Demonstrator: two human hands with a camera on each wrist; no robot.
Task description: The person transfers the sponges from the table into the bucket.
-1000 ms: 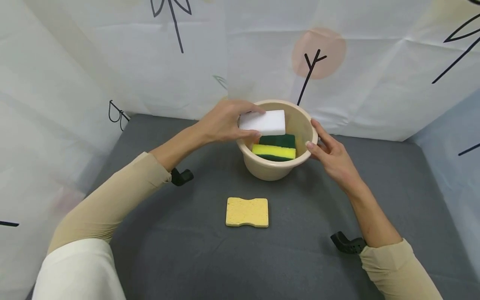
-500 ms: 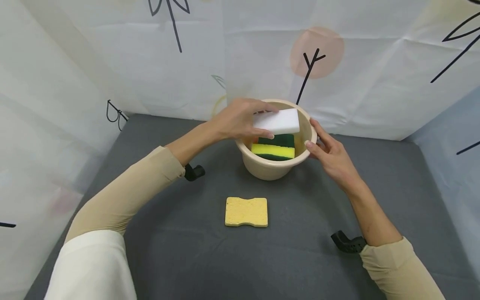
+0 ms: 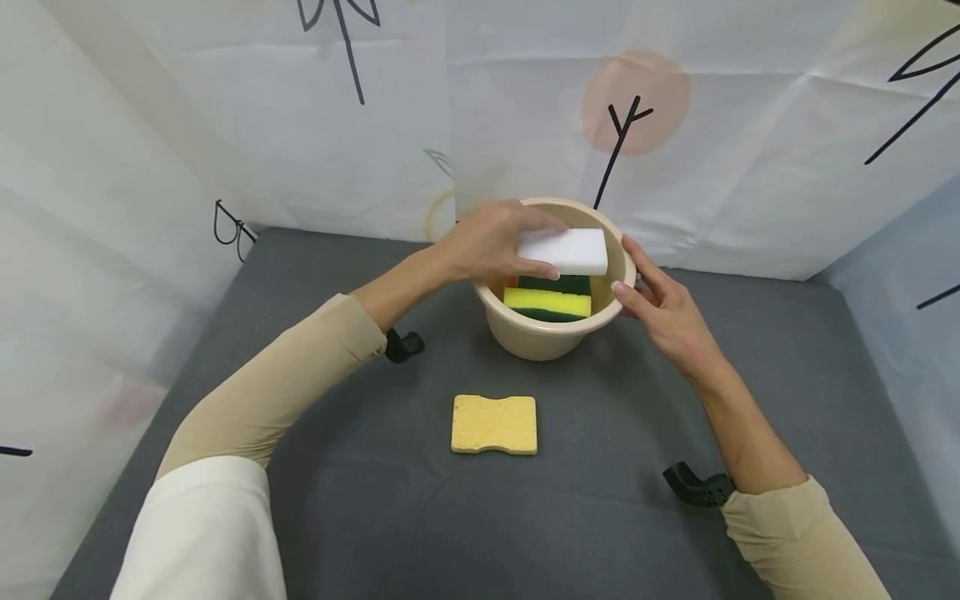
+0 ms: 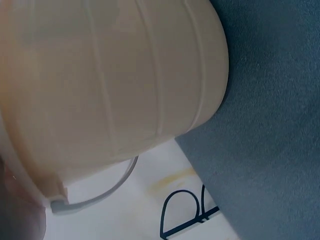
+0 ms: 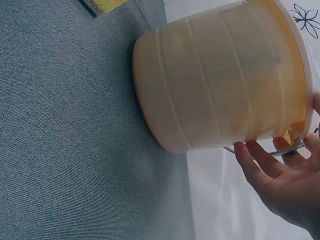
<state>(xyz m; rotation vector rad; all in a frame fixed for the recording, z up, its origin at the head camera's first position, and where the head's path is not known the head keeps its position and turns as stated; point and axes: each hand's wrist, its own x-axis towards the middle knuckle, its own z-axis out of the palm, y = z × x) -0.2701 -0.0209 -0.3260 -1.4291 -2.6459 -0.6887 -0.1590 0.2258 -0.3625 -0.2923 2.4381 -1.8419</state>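
My left hand [image 3: 491, 240] pinches a white block sponge [image 3: 577, 252] between thumb and fingers, over the mouth of a beige bucket [image 3: 534, 340]. Inside the bucket lie a yellow sponge with a green scouring pad [image 3: 551, 300] and a dark green pad surface [image 3: 566, 284]; a sliver of orange shows beside them. My right hand [image 3: 667, 321] grips the bucket's right rim, thumb on the edge. In the right wrist view its fingers [image 5: 265, 160] touch the outer wall near the wire handle [image 5: 292, 148]. The left wrist view has mostly the bucket's side [image 4: 125, 80], the sponge hidden.
A pale yellow sponge [image 3: 494, 425] with notched long sides lies flat on the grey tabletop [image 3: 390, 517], in front of the bucket. Behind the bucket rises a white printed cloth [image 3: 517, 125], with further cloth at both sides. Black mounts [image 3: 697, 486] sit on both wrists.
My left hand has carried the white sponge rightward over the bucket, then slightly lower in the last half second. The right hand, the bucket and the pale yellow sponge stay put.
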